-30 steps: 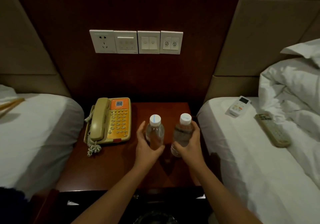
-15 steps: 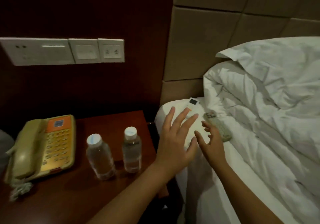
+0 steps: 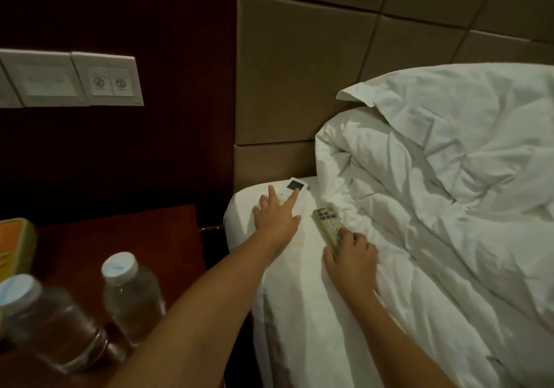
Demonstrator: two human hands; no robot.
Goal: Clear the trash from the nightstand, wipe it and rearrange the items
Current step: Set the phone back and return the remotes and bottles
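On white bed, left hand flat on white remote, right hand gripping grey remote.

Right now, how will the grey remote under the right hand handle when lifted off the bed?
Grey remote: likely rigid, a slim bar, so no flop. Probably light; the right hand grips its near end alone. It lies on the soft white sheet, so it may sink rather than slide when pressed.

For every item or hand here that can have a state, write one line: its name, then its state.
Left hand: fingers straight, resting on the white remote.
Right hand: gripping the grey remote.
White remote: flat on the bed.
Grey remote: on the bed, held.
Two water bottles: upright, capped, on the nightstand.
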